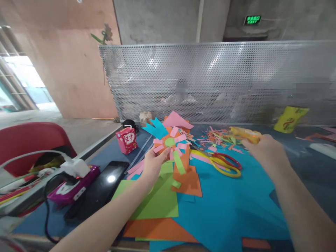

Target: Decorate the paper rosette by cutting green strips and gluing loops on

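Observation:
My left hand [153,162] is closed on a paper flower [169,141], with a light green centre, pink strips around it on orange paper, and a green strip hanging below. Blue fringed paper [156,128] sticks out at its upper left. At the right, my right hand [267,150] grips a yellow-orange bottle [245,134], held on its side and blurred; it looks like a glue bottle. Between my hands lie scissors [225,166] with yellow and red handles. Blue sheet paper [225,206], green paper [157,199] and an orange piece [189,182] are spread beneath.
Paper shreds [217,136] are heaped at the back, before a perforated metal screen [189,80]. A pink drink carton [126,140], a black phone [115,175] and a purple power strip [73,189] stand or lie on the left. A yellow packet [290,119] is at the back right.

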{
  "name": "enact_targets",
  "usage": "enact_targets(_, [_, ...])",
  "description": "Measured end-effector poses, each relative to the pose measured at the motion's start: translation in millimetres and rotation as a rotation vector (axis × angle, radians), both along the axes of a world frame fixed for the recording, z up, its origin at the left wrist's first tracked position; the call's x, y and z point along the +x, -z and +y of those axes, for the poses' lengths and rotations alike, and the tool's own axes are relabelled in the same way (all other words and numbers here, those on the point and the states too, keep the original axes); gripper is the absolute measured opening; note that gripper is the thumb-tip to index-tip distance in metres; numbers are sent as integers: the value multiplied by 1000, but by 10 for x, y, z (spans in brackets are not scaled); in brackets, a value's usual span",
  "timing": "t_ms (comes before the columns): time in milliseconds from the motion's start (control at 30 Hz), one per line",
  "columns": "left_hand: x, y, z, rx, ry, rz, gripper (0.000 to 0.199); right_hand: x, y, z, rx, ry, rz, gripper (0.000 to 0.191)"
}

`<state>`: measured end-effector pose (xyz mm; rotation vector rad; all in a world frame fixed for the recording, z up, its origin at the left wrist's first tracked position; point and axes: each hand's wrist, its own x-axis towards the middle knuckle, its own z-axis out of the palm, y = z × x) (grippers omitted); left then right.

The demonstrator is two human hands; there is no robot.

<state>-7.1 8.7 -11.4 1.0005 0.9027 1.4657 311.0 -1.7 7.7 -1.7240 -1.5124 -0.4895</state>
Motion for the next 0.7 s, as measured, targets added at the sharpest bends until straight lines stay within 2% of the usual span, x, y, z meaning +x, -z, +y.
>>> enact_targets(67, [6,1,2,0,13,-3,23,-321,-84,-52,58,120,56,29])
enact_targets(167, [5,31,20,-6,21,-10,23,-810,-89,-124,149,2,-1,36])
enact_targets(267, [5,70,42,-21,35,-3,25,-1114,22,-169,192,-133,-56,34])
enact_targets(433, [4,119,73,-52,43,22,24,-1219,186,-189,218,-270,-294,25])
enact_targets(533, [-5,143,90,-40,40,14,23,-1214,206,-190,245,-280,-387,21])
enact_targets(700, [-9,155,97,-56,36,-6,25,-1222,204,-197,240,-270,-428,18])
